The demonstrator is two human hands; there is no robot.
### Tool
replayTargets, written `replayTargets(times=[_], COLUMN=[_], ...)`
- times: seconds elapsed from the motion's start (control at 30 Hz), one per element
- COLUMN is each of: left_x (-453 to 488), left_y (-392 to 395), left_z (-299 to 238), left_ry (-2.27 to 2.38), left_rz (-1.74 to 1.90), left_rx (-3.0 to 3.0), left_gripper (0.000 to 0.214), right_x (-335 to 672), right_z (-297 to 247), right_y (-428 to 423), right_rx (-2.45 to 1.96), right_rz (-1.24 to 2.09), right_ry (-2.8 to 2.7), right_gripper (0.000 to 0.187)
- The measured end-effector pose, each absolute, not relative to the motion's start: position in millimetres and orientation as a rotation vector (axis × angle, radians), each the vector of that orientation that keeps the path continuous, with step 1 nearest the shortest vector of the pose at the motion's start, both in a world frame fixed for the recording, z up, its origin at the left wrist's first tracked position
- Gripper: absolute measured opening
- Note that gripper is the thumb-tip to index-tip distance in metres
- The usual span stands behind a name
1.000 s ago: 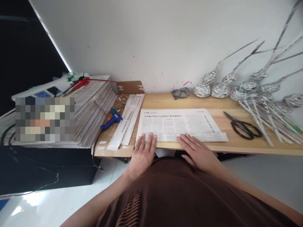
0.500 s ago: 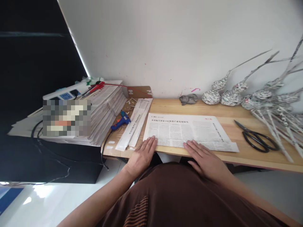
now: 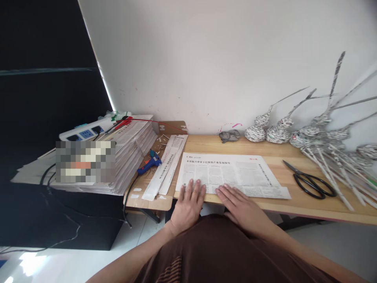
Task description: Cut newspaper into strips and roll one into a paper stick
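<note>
A sheet of newspaper [image 3: 225, 171] lies flat at the table's front edge, its near edge folded into a narrow band. My left hand [image 3: 188, 204] rests on the near left part of that fold, fingers straight and a little spread. Close beside it, my right hand [image 3: 243, 206] lies flat with its fingertips on the fold near the middle. Neither hand grips anything. Black-handled scissors [image 3: 313, 182] lie to the right of the sheet. Left of it are long cut newspaper strips [image 3: 166, 167] and a blue glue gun [image 3: 149, 163].
Several woven paper gourds [image 3: 255, 133] and a bundle of rolled paper sticks [image 3: 331, 173] occupy the right side of the wooden table [image 3: 203, 142]. A grey crumpled cloth [image 3: 229, 136] lies by the wall. On the left stand a tall newspaper stack [image 3: 138, 143] and a power strip [image 3: 84, 133].
My left hand has moved right along the fold, its fingers farther onto the sheet. My right hand has shifted left, so the hands are closer together. The camera view has tilted up slightly.
</note>
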State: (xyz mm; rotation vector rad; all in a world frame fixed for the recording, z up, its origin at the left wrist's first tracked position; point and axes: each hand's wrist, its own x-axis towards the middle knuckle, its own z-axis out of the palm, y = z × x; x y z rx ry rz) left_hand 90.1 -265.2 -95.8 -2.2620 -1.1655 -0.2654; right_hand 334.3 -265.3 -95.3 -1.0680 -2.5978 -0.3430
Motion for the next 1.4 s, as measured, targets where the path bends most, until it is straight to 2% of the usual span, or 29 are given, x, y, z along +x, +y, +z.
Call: replayTargets(times=[0.27, 0.5, 0.73, 0.93, 1.1, 1.27, 1.4], left_x=[89, 75, 79, 84, 92, 89, 80], left_y=[-260, -263, -268, -267, -266, -265, -264], left_z=[-105, -107, -105, -100, -98, -102, -105], left_ry=[-1.101, -1.289, -1.285, -1.241, -1.199, -1.215, -1.257], left_rz=[-0.244, -0.205, -0.221, -0.244, -0.269, -0.272, -0.294], left_rx=[-2.256, -2.289, -2.231, -2.167, -2.085, -2.135, -2.26], left_gripper=[0.05, 0.06, 0.057, 0.064, 0.071, 0.065, 0.056], right_x=[307, 377, 428, 404, 355, 328, 362], right_z=[-94, -111, -117, -123, -105, -94, -108], right_y=[-257, -274, -289, -271, -251, -243, -250], right_rx=[-0.994, -1.224, -1.324, -1.16, -0.927, -0.818, -0.879], right_rz=[-0.379, -0.503, -0.702, -0.751, -0.703, -0.609, -0.575], right_ry=[-2.618, -2.458, -2.346, -2.398, -2.611, -2.66, -2.575], right_gripper=[0.058, 0.073, 0.077, 0.075, 0.07, 0.065, 0.065])
